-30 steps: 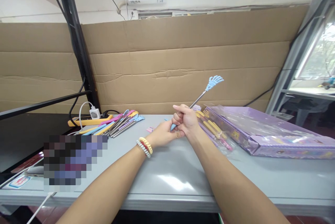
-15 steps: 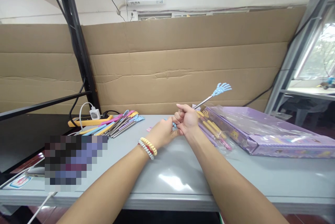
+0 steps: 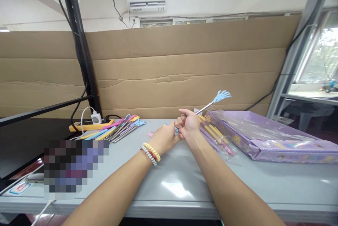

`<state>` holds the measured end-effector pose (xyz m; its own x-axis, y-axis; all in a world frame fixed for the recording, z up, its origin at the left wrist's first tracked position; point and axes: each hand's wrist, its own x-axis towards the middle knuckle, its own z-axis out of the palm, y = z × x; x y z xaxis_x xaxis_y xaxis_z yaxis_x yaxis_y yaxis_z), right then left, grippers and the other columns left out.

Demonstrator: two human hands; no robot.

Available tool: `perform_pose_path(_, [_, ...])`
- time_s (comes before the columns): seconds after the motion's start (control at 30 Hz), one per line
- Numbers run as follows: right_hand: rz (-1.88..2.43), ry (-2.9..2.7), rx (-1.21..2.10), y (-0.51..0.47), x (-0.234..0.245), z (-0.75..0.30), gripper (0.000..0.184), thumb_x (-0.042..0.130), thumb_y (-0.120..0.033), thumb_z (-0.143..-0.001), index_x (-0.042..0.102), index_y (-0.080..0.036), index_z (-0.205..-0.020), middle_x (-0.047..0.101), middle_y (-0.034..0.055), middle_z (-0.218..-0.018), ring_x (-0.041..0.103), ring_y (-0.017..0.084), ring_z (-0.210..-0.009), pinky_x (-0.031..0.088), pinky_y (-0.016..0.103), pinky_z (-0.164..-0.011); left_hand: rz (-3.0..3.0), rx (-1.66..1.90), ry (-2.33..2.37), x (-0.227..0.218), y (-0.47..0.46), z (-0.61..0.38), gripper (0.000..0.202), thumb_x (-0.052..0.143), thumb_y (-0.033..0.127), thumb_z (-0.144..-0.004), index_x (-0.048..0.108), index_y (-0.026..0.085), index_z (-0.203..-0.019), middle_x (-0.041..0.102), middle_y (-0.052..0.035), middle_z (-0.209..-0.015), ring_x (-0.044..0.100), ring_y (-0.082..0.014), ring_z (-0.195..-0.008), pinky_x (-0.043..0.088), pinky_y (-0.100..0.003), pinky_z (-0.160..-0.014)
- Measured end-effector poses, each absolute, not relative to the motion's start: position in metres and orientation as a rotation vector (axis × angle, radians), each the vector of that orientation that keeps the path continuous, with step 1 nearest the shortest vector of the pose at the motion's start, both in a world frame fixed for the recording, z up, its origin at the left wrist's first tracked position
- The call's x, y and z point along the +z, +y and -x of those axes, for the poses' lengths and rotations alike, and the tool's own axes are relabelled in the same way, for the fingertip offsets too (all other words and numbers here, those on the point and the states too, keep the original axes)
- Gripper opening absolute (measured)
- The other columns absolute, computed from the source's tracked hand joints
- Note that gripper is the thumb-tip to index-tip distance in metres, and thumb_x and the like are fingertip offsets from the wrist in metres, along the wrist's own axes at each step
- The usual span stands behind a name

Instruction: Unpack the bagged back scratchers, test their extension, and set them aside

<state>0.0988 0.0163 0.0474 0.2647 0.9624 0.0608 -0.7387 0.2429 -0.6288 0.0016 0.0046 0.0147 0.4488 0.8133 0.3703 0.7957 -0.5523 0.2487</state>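
I hold a blue telescopic back scratcher (image 3: 221,96) over the grey table (image 3: 174,180). Its hand-shaped head points up and to the right on a thin metal rod. My right hand (image 3: 188,124) is closed in a fist round the blue handle near the rod. My left hand (image 3: 165,136), with bead bracelets on the wrist, pinches the handle's lower end. The two hands touch each other.
A pile of back scratchers in several colours (image 3: 120,129) lies at the left beside a yellow power strip (image 3: 88,126). A plastic bag with more scratchers (image 3: 215,135) and a purple box (image 3: 266,138) lie at the right. A cardboard wall stands behind. A black shelf post (image 3: 79,46) rises at the left.
The scratcher's head has swung lower and further right, so the rod lies flatter. Both hands keep their hold and have shifted slightly.
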Motion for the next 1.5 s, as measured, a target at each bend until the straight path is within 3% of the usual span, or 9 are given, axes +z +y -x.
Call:
perform_pose_path(0.3, [0.401,-0.616,1.296,0.02,0.041,-0.106,0.042,0.059,-0.016,-0.058,0.019,-0.019,-0.046,0.018,-0.01,-0.03,0.014,0.003,-0.027,0.013,0.02,-0.029,-2.58,0.853,1.197,0.008,0.011,0.003,0.049,0.043,0.06,-0.079,0.05,0.017,-0.102,0.059,-0.0057,-0.073,0.057,-0.0223,-0.065,0.035,-0.027,-0.053])
perform_pose_path(0.53, [0.19,-0.923,1.378,0.021,0.035,-0.111,0.032,0.064,-0.02,-0.056,0.034,-0.018,-0.046,0.04,-0.0062,-0.037,0.04,0.008,-0.036,0.034,0.022,-0.038,-2.361,1.029,1.029,0.008,0.015,0.004,0.057,0.065,0.056,-0.061,0.053,0.015,-0.099,0.058,-0.0021,-0.081,0.052,-0.0175,-0.072,0.039,-0.026,-0.059])
perform_pose_path(0.77, [0.231,-0.964,1.361,0.025,0.027,-0.107,0.029,0.071,-0.024,-0.056,0.043,-0.018,-0.052,0.048,-0.0057,-0.044,0.047,0.008,-0.041,0.04,0.022,-0.043,-2.209,1.08,0.83,0.004,0.025,0.005,0.052,0.074,0.045,-0.056,0.055,0.014,-0.092,0.055,-0.0018,-0.081,0.048,-0.0145,-0.072,0.039,-0.027,-0.064])
perform_pose_path(0.87, [0.252,-0.958,1.34,0.024,0.028,-0.104,0.034,0.072,-0.02,-0.055,0.038,-0.018,-0.049,0.042,-0.0073,-0.04,0.043,0.007,-0.038,0.036,0.02,-0.04,-2.172,1.028,0.851,0.002,0.028,0.006,0.049,0.075,0.043,-0.054,0.053,0.014,-0.086,0.051,0.0007,-0.074,0.045,-0.012,-0.067,0.038,-0.025,-0.06])
perform_pose_path(1.07, [0.276,-0.861,1.315,0.021,0.032,-0.102,0.051,0.068,-0.014,-0.055,0.018,-0.018,-0.043,0.019,-0.0107,-0.032,0.019,0.003,-0.028,0.017,0.02,-0.03,-2.144,0.986,0.771,0.002,0.025,0.005,0.037,0.071,0.038,-0.061,0.048,0.015,-0.079,0.044,0.0029,-0.071,0.036,-0.0084,-0.063,0.033,-0.021,-0.056])
perform_pose_path(1.33, [0.353,-0.698,1.325,0.018,0.038,-0.101,0.048,0.059,-0.017,-0.06,0.013,-0.019,-0.047,0.017,-0.0102,-0.029,0.015,0.003,-0.025,0.015,0.02,-0.028,-2.355,0.972,0.852,0.007,0.021,0.007,0.033,0.061,0.042,-0.07,0.053,0.014,-0.086,0.053,0.0003,-0.074,0.04,-0.0095,-0.06,0.035,-0.022,-0.056])
perform_pose_path(1.5, [0.403,-0.66,1.271,0.015,0.041,-0.1,0.054,0.062,-0.012,-0.057,0.009,-0.02,-0.052,0.018,-0.0116,-0.03,0.015,0.002,-0.025,0.015,0.019,-0.027,-2.51,0.887,0.955,0.015,0.016,0.009,0.029,0.053,0.044,-0.075,0.056,0.016,-0.074,0.049,0.0033,-0.06,0.038,-0.0095,-0.054,0.03,-0.022,-0.052])
